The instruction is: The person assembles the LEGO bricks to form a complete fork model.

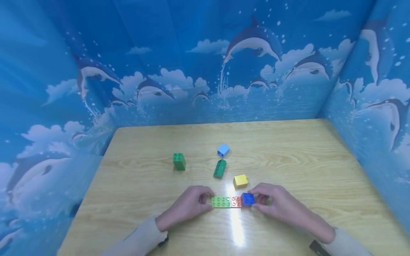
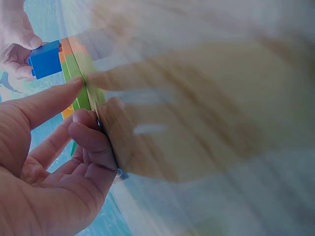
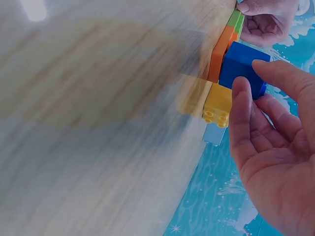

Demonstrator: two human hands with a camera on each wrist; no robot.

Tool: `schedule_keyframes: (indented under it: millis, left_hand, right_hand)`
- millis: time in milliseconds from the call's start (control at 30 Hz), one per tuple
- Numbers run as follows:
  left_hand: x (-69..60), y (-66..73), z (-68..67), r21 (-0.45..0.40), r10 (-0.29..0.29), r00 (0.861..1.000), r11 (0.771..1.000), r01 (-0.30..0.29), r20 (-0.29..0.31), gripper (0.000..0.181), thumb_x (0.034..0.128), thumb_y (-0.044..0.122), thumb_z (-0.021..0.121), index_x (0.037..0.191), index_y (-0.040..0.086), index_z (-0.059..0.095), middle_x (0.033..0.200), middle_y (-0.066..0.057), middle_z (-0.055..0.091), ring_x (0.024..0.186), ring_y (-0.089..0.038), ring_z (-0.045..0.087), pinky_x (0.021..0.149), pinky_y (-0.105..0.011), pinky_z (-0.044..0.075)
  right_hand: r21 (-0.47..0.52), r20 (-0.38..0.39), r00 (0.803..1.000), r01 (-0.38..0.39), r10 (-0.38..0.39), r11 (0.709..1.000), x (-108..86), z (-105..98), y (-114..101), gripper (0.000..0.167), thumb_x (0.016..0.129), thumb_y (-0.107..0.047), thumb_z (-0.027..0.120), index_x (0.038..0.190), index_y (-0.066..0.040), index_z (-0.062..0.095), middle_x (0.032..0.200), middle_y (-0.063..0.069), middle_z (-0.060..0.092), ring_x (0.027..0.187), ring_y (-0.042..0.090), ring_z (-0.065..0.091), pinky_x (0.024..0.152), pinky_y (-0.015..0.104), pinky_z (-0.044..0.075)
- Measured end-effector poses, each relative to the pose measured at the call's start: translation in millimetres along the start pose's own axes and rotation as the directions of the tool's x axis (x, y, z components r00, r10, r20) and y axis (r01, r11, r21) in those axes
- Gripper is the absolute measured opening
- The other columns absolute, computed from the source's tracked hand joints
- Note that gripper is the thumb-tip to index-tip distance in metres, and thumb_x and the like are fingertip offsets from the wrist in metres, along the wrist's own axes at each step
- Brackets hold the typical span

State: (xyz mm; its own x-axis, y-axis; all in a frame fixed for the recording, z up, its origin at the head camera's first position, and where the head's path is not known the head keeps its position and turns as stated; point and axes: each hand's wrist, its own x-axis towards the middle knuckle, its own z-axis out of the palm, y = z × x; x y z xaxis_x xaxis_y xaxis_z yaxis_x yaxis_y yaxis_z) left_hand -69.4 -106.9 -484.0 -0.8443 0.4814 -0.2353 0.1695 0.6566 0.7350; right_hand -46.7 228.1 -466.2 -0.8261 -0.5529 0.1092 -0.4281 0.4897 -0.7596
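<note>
Plainly, the surface (image 1: 288, 142) is shared by several loose bricks and one joined-looking row. The light green brick (image 1: 221, 202) is pinched at its end towards the left edge by thumb and fingers of the left hand (image 1: 189, 202). Against its other end the orange brick (image 1: 236, 202) is set, and the dark blue brick (image 1: 247, 199) is held on the orange one's end towards the right edge, gripped between thumb and fingers of the right hand (image 1: 278, 201); whether it is fully seated cannot be told.

Just beyond the dark blue brick, towards the far edge, the yellow brick (image 1: 240, 181) is found on its side, close to the right fingers; in the right wrist view it is partly covered by them. Farther towards that edge, the dark green brick (image 1: 219, 169) is laid on its side, with the light blue brick (image 1: 223, 150) tipped over near it. Nearer the left edge, the tall green brick (image 1: 179, 162) is stood upright. The far, left and right edges are bordered by a dolphin-printed backdrop (image 1: 160, 106).
</note>
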Motion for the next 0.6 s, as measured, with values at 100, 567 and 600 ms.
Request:
schedule_keyframes:
  millis: [100, 567, 600]
  left_hand:
    - [-1.3, 0.6, 0.4, -0.008, 0.005, 1.000, 1.000, -0.005, -0.006, 0.036, 0.0875, 0.014, 0.092, 0.122, 0.012, 0.080, 0.082, 0.010, 0.063, 0.073, -0.010, 0.060, 0.065, -0.027, 0.053]
    - [0.4, -0.7, -0.3, -0.020, 0.035, 0.999, 0.999, -0.035, -0.015, 0.036, 0.0867, 0.013, 0.092, 0.121, 0.010, 0.080, 0.082, 0.010, 0.063, 0.073, -0.009, 0.060, 0.065, -0.026, 0.053]
    - [0.1, -0.6, -0.4, -0.020, 0.037, 0.999, 0.999, -0.037, -0.015, 0.036, 0.0865, 0.013, 0.092, 0.121, 0.010, 0.080, 0.081, 0.009, 0.063, 0.072, -0.009, 0.060, 0.065, -0.026, 0.053]
  right_hand:
    - [0.012, 0.028, 0.999, -0.035, 0.034, 0.999, 2.2, -1.3, -1.4, 0.037, 0.087, 0.001, 0.088, 0.122, -0.006, 0.077, 0.108, -0.004, 0.075, 0.089, 0.006, 0.070, 0.078, 0.028, 0.063]
    - [-0.050, 0.072, 0.997, -0.004, 0.008, 0.999, 6.8, -5.6, -1.4, 0.038, 0.086, 0.004, 0.086, 0.122, -0.002, 0.077, 0.106, -0.003, 0.076, 0.087, 0.003, 0.068, 0.074, 0.024, 0.062]
    - [-0.066, 0.066, 0.998, 0.015, -0.011, 0.998, 5.6, -4.7, -0.6, 0.039, 0.086, 0.004, 0.086, 0.123, -0.003, 0.077, 0.107, -0.002, 0.076, 0.087, 0.002, 0.068, 0.075, 0.024, 0.062]
